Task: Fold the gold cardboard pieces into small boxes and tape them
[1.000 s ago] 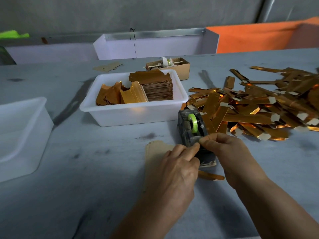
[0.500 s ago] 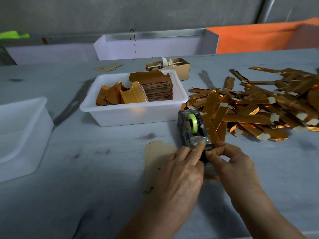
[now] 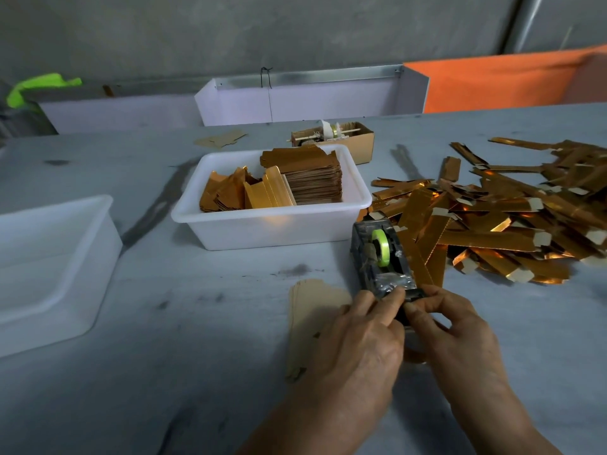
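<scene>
Hands at the dispenser (image 3: 382, 257)
Left hand (image 3: 359, 343) and right hand (image 3: 460, 333) both pinch clear tape (image 3: 392, 284); flat card (image 3: 312, 310) lies beneath

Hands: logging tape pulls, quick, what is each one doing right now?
Left hand: fingers pinching tape at the tape dispenser front.
Right hand: thumb and fingers pinching there too; exact hold unclear.

The worktop (image 3: 164, 372) is matt grey, scuffed with dark smears. The bin (image 3: 272, 224) is smooth, translucent white plastic. Right of the bin, the gold pieces (image 3: 492, 238) are glossy foil-faced cardboard with dull beige tabs. The stack (image 3: 312, 182) inside the bin shows matt brown card edges. The dispenser (image 3: 377, 257) is dark plastic under crinkled clear tape, with a shiny green roll (image 3: 381, 244).
</scene>
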